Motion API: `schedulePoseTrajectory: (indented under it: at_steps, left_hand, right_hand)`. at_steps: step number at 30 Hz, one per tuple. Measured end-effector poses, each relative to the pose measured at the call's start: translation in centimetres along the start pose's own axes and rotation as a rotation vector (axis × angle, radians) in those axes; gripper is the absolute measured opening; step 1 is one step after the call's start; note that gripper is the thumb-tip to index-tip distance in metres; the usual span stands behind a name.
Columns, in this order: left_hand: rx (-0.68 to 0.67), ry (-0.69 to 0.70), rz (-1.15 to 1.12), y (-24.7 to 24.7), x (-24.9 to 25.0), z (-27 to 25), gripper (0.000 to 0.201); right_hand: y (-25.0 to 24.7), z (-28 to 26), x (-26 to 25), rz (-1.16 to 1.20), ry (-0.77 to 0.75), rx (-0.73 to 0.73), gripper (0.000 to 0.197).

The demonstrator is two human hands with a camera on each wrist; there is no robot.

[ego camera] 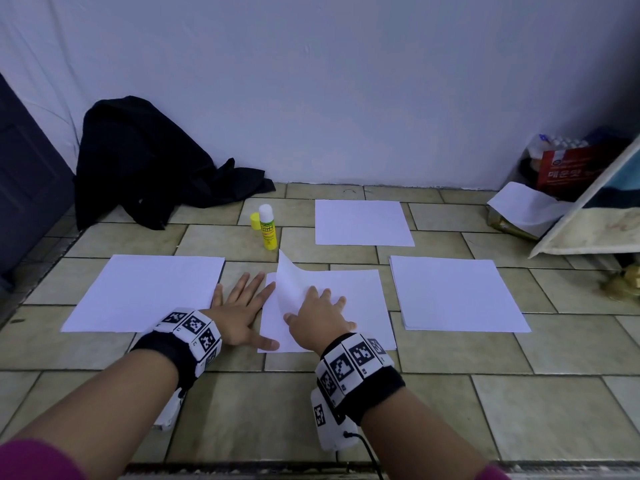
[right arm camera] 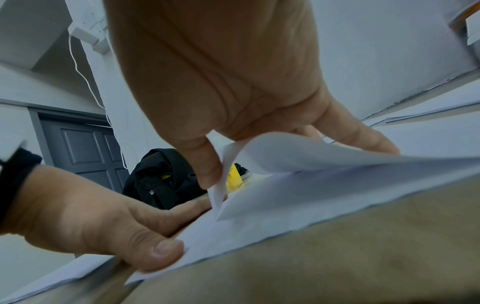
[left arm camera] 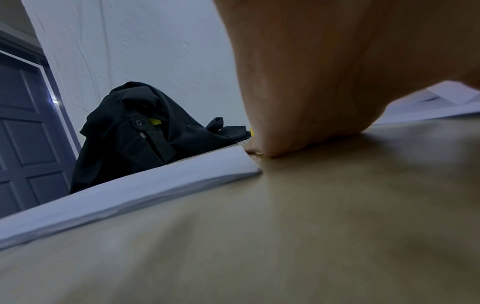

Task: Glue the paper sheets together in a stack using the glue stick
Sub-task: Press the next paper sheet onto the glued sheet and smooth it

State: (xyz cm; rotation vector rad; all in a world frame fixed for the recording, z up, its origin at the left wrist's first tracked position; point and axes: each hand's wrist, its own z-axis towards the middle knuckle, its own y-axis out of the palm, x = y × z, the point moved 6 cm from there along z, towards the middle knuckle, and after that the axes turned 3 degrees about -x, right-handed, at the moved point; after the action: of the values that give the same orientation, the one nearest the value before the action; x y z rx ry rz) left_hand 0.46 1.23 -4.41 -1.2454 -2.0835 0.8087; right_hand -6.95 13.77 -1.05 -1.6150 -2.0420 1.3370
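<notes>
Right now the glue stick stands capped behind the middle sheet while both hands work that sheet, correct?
Not quite: the glue stick stands uncapped, its yellow cap on the floor beside it, as the head view shows. The left hand and right hand do work the middle sheet.

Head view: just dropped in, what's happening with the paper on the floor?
A person kneels over four paper piles on a tiled floor. The right hand peels up the top sheet of the middle pile, its left side curling upward. The left hand lies flat, thumb on that pile's near-left corner. The glue stick stands uncapped behind, unheld, its cap beside it.
</notes>
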Motion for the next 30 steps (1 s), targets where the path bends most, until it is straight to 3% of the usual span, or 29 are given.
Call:
schedulePoseTrajectory:
  at_steps: [5, 8, 11, 17, 23, 27, 30]
  left_hand:
    - [0.011, -0.012, -0.005, 0.01, -0.1, -0.05, 0.139]
    - [0.005, 0.01, -0.013, -0.11, 0.09, -0.22, 0.156]
    - [0.013, 0.014, -0.034, -0.19, 0.25, -0.46, 0.155]
    - [0.047, -0.052, -0.05, -0.24, -0.38, 0.11, 0.169]
    - [0.043, -0.073, -0.039, -0.13, -0.29, -0.01, 0.147]
    - [-0.011, -0.041, -0.039, -0.32, -0.03, -0.53, 0.163]
    - [-0.021, -0.044, -0.031, -0.26, -0.08, -0.69, 0.16]
  right_hand:
    - [-0.1, 0.01, 0.1, 0.008, -0.001, -0.001, 0.07]
    - [-0.19, 0.2, 0.13, 0.036, -0.01, 0.003, 0.076]
    - [-0.21, 0.36, 0.17, 0.067, -0.037, -0.004, 0.081]
    - [0.02, 0.23, 0.08, -0.043, -0.06, -0.059, 0.069]
    - [0.15, 0.11, 0.0, -0.102, -0.051, -0.069, 0.068]
    - [0.27, 0.22, 0.04, -0.118, -0.061, -0.087, 0.073]
    - [0.29, 0.21, 0.07, -0.122, -0.064, -0.087, 0.074]
